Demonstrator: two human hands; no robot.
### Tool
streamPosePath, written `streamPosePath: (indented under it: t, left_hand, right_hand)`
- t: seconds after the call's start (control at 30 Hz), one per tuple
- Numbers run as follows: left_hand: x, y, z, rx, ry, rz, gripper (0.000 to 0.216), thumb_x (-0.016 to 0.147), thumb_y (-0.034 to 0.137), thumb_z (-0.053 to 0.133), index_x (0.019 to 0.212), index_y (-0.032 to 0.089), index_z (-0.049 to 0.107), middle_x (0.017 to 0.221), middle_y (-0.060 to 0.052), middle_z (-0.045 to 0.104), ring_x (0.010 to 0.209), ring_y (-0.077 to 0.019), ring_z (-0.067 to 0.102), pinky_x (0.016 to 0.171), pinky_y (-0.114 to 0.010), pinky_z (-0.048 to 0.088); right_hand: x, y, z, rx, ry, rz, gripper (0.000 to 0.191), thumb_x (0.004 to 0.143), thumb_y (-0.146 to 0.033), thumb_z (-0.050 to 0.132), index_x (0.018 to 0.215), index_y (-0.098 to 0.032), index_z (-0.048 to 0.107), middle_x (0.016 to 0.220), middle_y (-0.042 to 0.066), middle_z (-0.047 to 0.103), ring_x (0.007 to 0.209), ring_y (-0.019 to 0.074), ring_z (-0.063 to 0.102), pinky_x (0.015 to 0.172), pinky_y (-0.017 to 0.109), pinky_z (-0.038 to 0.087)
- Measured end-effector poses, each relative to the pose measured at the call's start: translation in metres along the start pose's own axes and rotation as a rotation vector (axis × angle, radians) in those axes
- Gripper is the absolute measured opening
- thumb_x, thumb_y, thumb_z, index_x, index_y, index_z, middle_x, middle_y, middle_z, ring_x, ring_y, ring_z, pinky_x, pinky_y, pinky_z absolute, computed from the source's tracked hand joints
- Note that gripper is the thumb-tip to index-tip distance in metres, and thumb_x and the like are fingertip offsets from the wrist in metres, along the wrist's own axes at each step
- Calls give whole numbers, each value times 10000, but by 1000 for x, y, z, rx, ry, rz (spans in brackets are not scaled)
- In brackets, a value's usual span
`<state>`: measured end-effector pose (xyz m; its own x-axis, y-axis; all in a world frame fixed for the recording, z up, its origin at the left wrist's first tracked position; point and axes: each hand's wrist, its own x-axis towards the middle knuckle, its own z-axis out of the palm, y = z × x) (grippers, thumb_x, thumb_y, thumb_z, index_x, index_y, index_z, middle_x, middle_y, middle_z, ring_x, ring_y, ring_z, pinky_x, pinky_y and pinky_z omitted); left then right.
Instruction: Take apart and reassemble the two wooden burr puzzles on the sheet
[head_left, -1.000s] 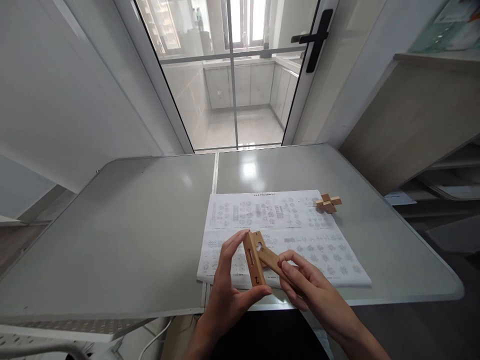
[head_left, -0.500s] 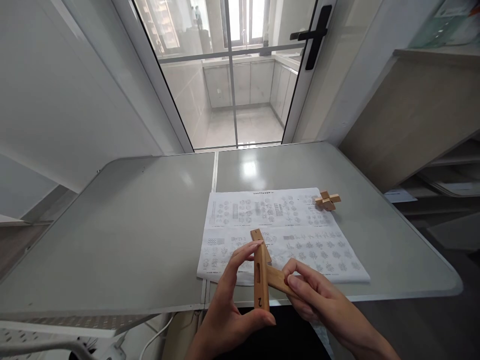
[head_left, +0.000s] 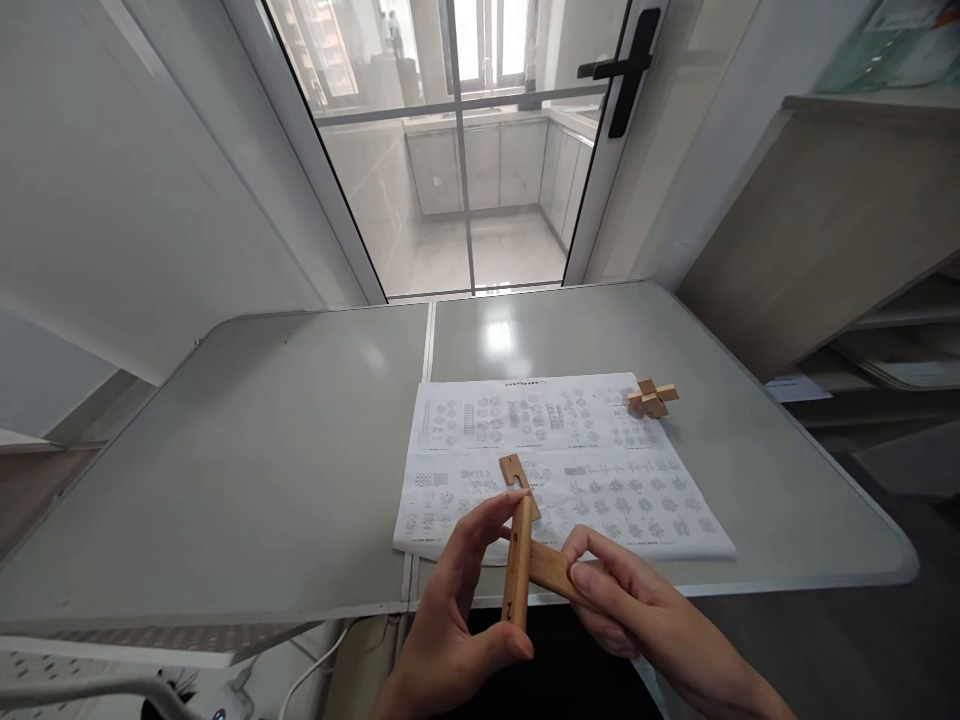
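Note:
My left hand [head_left: 457, 610] pinches a slotted wooden strip [head_left: 518, 575] between thumb and fingers and holds it upright, edge on to me. My right hand [head_left: 637, 615] grips a second flat wooden strip [head_left: 517, 478] that passes through the first one's slot, so the two cross; its notched far end sticks out over a printed instruction sheet [head_left: 570, 470]. Both hands hover just above the near edge of a grey table [head_left: 262, 450]. A small assembled wooden cross puzzle [head_left: 652, 398] rests at the sheet's far right corner.
A glass door with a black handle [head_left: 619, 65] stands behind the table. A wooden shelf unit [head_left: 847, 230] with papers is on the right. A white cable [head_left: 307, 680] hangs below the table's front edge.
My left hand has turned its strip from face-on to edge-on and lowered it toward me. The crossing strip's far end now pokes out beyond it. Both hands drifted slightly nearer.

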<state>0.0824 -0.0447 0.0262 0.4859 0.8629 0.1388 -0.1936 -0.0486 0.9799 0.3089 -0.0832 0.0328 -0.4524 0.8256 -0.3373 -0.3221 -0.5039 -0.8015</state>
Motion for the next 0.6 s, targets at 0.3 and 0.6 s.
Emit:
streamPosePath:
  t: [0.3, 0.6]
  left_hand:
    - [-4, -7, -1, -22, 31, -13, 951, 767, 612, 896, 1585, 330, 500, 1640, -109, 520, 1548, -376, 430, 1290, -469, 335]
    - [-1, -2, -1, -73, -13, -62, 908, 782, 610, 889, 1567, 306, 546, 1627, -124, 541, 1535, -404, 448, 1298, -530, 331]
  right_hand:
    - [0, 3, 2, -37, 16, 12, 452, 1027, -657, 623, 957, -230, 492, 615, -106, 358, 546, 84, 215, 516, 243, 169]
    - [3, 7, -4, 23, -38, 14, 466, 1008, -655, 657, 939, -233, 473, 602, -116, 325, 526, 74, 191, 513, 242, 152]
